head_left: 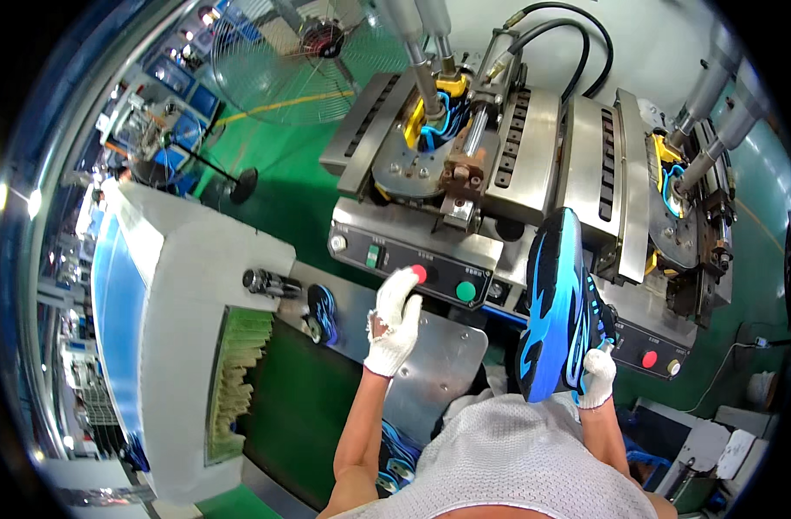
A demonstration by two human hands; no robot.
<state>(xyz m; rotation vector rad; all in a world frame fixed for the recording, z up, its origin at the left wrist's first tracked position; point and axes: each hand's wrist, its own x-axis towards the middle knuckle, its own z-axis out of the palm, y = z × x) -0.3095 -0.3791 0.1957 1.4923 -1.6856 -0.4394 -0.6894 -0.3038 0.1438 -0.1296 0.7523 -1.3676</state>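
My right hand (pixel 597 378), in a white knit glove, grips a blue and black sports shoe (pixel 556 303) at its lower end. The shoe stands nearly on end, its blue-patterned sole turned to the left. My left hand (pixel 394 322), in a worn white glove with a hole, reaches to the control panel (pixel 394 252) on the left side of the press machine (pixel 465 164). Its fingers are stretched out, the tips at the red button (pixel 419 273); whether they press it I cannot tell. A green button (pixel 466 291) sits to the right on this panel.
Blue shoe parts sit in the left clamp (pixel 443 121) and the right clamp (pixel 672 190). One shoe (pixel 322 314) lies by a bristle-curtained white tunnel (pixel 179 337) with a green belt (pixel 296 406). More shoes (pixel 398 454) lie beside my left forearm. A fan (pixel 322 39) stands behind.
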